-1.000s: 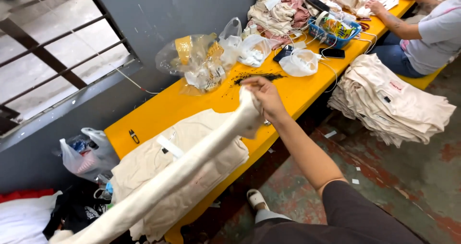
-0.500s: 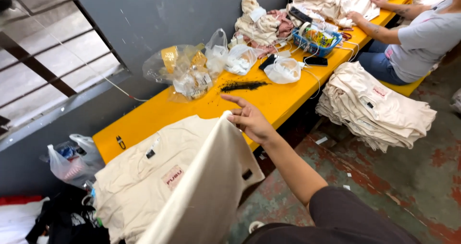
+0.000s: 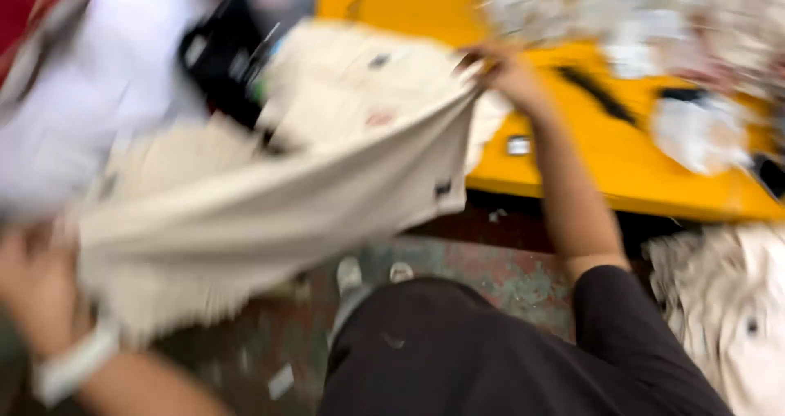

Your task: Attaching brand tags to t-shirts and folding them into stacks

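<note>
Motion blur smears the whole view: the table clutter [image 3: 654, 23] is unreadable, and the left hand [image 3: 37, 293] is cut by the edge.

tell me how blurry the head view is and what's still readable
Head view: heavy motion blur throughout; the cream cloth stretched between the left hand and right hand smears, the yellow table shows only as colour, the top right clutter is unreadable; even light, no glare.
</note>
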